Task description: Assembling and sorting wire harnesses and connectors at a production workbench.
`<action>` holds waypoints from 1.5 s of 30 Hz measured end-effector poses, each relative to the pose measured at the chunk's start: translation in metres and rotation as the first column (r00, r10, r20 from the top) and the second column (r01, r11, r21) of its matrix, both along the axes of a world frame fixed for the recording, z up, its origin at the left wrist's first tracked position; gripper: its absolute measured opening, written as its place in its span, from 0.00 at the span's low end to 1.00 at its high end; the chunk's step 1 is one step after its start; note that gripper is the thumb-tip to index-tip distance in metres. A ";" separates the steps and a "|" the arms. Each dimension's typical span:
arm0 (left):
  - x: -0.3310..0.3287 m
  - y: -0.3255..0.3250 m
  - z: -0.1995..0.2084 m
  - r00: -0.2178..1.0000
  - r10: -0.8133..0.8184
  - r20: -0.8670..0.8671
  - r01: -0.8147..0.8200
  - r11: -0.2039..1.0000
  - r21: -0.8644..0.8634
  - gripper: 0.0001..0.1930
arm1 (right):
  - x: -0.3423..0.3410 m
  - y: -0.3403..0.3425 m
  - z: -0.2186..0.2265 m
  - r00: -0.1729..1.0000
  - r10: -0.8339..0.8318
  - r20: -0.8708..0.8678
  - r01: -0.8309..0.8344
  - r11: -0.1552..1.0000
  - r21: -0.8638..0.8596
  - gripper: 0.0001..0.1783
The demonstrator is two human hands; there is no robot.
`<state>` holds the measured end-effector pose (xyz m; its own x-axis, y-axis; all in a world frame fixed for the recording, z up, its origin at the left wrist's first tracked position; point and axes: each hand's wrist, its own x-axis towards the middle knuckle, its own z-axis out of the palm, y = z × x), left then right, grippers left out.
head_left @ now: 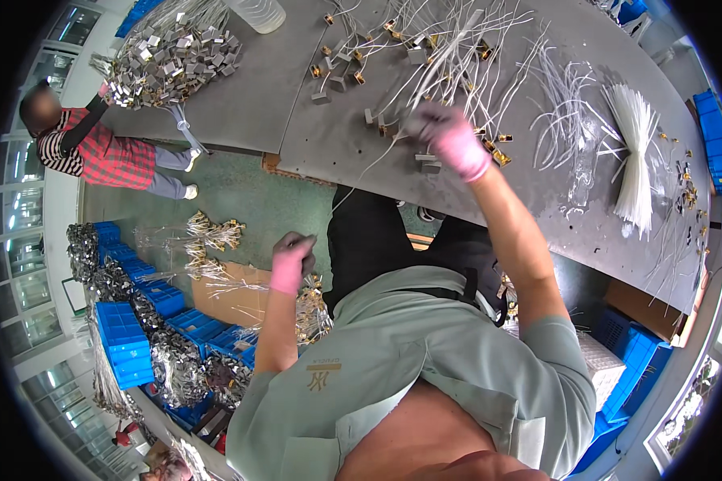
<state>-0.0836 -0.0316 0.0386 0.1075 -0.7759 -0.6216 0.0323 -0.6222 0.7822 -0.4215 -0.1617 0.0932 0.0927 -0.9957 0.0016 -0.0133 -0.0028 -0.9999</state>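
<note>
My right hand (449,140), in a pink glove with dark fingers, is over the grey table beside white wires (433,80) that end in small metal and brass-coloured pieces. Motion smears its fingers, so whether it grips anything is unclear. A single white wire (369,167) runs from near that hand over the table's front edge. My left hand (291,260), gloved the same way, is off the table, to the left of my lap. Its fingers are curled in and the thumb points right; what lies inside them, if anything, is hidden. Grey metal blocks (321,98) lie at the wires' left.
A thick bundle of white wires (635,156) lies at the table's right, near loose wires (565,104). A person (108,148) stands by a heap of metal-ended wires (172,64) at far left. Blue crates (124,345) and wire bundles (208,236) are on the floor.
</note>
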 end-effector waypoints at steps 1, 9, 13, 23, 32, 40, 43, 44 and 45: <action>-0.008 -0.005 0.002 1.000 0.012 -0.001 -0.012 1.000 0.004 0.12 | -0.016 -0.007 0.010 0.998 -0.027 0.063 0.021 0.995 0.094 0.15; -0.114 -0.069 0.031 0.957 -0.064 -0.282 0.007 0.980 -0.198 0.15 | 0.039 0.039 -0.009 0.987 0.102 0.122 -0.121 0.980 0.159 0.10; -0.146 -0.114 0.020 0.972 -0.234 -0.006 0.219 0.916 -0.335 0.18 | 0.031 0.029 -0.017 0.997 0.024 0.077 -0.036 0.985 0.167 0.12; -0.091 -0.269 -0.054 0.038 0.120 0.992 0.759 0.642 -0.107 0.34 | -0.236 0.023 -0.052 0.274 -0.450 -0.850 0.633 0.750 -0.193 0.19; -0.073 -0.263 -0.061 0.381 0.035 0.924 0.713 0.625 -0.317 0.22 | -0.322 0.095 -0.109 0.081 0.008 -0.997 0.650 0.758 0.059 0.21; 0.034 -0.146 -0.035 0.766 -0.289 0.575 0.498 0.831 -0.246 0.15 | -0.284 0.115 -0.093 0.751 -0.597 0.281 0.458 0.779 0.429 0.18; 0.066 -0.073 -0.038 0.799 -0.168 0.578 0.290 0.949 -0.126 0.14 | -0.228 0.114 -0.080 0.691 -0.563 0.453 0.402 0.821 0.406 0.19; 0.080 -0.048 -0.044 0.859 -0.136 0.493 0.193 0.979 -0.067 0.16 | -0.207 0.111 -0.075 0.695 -0.581 0.423 0.443 0.810 0.384 0.17; 0.108 -0.014 -0.075 0.849 0.004 0.529 0.117 0.974 -0.195 0.17 | -0.187 0.105 -0.073 0.711 -0.560 0.425 0.432 0.825 0.365 0.17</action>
